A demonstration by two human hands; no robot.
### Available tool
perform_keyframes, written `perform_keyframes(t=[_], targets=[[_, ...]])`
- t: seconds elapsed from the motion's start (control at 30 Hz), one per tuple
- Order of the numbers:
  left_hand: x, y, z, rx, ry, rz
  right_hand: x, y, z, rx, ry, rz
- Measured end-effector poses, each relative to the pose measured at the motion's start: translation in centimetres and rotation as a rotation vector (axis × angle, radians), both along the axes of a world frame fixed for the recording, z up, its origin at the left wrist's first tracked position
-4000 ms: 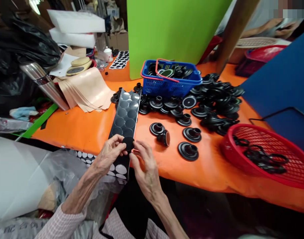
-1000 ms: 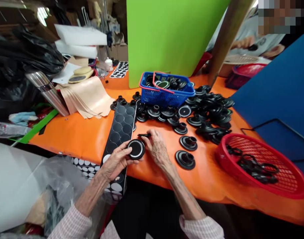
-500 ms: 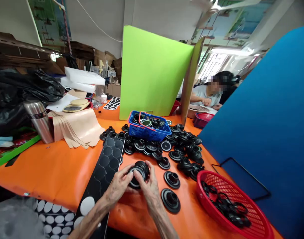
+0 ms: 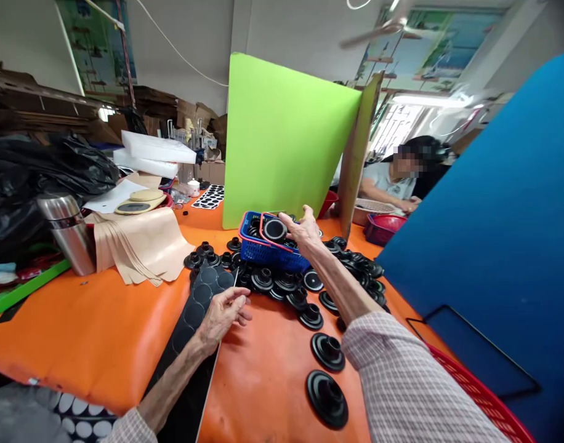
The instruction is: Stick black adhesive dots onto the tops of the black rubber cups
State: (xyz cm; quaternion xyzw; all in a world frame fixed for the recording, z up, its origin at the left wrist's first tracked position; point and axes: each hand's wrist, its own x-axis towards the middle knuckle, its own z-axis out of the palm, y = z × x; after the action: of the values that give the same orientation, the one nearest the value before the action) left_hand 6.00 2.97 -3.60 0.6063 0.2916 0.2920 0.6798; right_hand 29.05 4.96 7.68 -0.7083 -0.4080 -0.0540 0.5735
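Note:
My right hand (image 4: 304, 231) reaches over the blue basket (image 4: 275, 253), its fingers spread. Beside its fingertips, a black round disc (image 4: 275, 230) with a pale ring leans in the basket among other black pieces; whether the fingertips still touch it is hard to see. My left hand (image 4: 224, 315) hovers empty above the right edge of a long black sheet of round stickers (image 4: 189, 329), fingers loosely bent and apart. Black flanged discs with a raised centre (image 4: 327, 399) lie on the orange table, several more crowding around the basket.
A red basket (image 4: 483, 394) stands at the right, partly behind my sleeve. Blue (image 4: 485, 234) and green (image 4: 286, 141) partitions rise around the table. To the left are a steel flask (image 4: 69, 237) and tan sheets (image 4: 134, 246). Another person (image 4: 395, 178) sits beyond the partition.
Both hands were together around a black disc piece and have parted. My right hand has moved forward to the blue basket; my left has shifted slightly left and is empty.

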Motion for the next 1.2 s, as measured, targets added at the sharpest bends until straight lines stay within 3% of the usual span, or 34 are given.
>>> perform_keyframes(t=[0.07, 0.13, 0.2, 0.23, 0.3, 0.37, 0.43, 0.5, 0.63, 0.77, 0.93, 1.0, 1.1, 1.2], targets=[[-1.4, -0.3, 0.2, 0.201, 0.12, 0.032, -0.3, -1.7, 0.3, -0.052, 0.002, -0.061], [-3.9, -1.0, 0.2, 0.496, 0.319, 0.18, -1.6, -4.9, -0.5, -0.113, 0.01, -0.083], [-7.1, -1.8, -0.4, 0.696, 0.569, 0.412, -4.2, -9.0, -2.5, -0.198, 0.013, -0.008], [-8.6, -2.3, -0.8, 0.712, 0.68, 0.5, -5.8, -11.1, -4.0, -0.278, 0.006, 0.096], [-11.2, -2.8, -1.6, 0.61, 0.8, 0.555, -9.8, -14.7, -7.5, -0.396, 0.12, 0.291], [-12.6, -2.8, -2.2, 0.418, 0.736, 0.513, -14.1, -17.1, -10.9, -0.481, 0.373, 0.439], [-13.0, -2.3, -2.3, 0.2, 0.558, 0.46, -18.0, -18.3, -13.5, -0.457, 0.572, 0.479], [-12.8, -1.5, -1.8, 0.026, 0.384, 0.395, -21.2, -18.6, -14.7, -0.385, 0.693, 0.46], [-12.1, -0.1, 0.1, -0.132, 0.223, 0.278, -24.8, -18.0, -14.2, -0.32, 0.786, 0.383], [-13.5, 0.1, 1.5, -0.349, 0.019, 0.172, -26.2, -16.9, -13.5, -0.243, 0.934, 0.525], [-17.3, -1.7, 0.5, -0.433, 0.239, -0.031, -26.2, -15.3, -13.9, -0.088, 1.084, 0.517], [-18.2, -2.5, -0.1, -0.444, 0.25, -0.036, -26.1, -15.3, -14.0, -0.123, 0.929, 0.418], [-18.1, -3.2, -0.5, -0.481, 0.222, 0.008, -26.6, -16.2, -13.8, -0.149, 0.422, 0.222], [-17.5, -3.5, -0.2, -0.469, 0.196, 0.026, -27.7, -17.4, -13.9, -0.168, 0.064, 0.275]])
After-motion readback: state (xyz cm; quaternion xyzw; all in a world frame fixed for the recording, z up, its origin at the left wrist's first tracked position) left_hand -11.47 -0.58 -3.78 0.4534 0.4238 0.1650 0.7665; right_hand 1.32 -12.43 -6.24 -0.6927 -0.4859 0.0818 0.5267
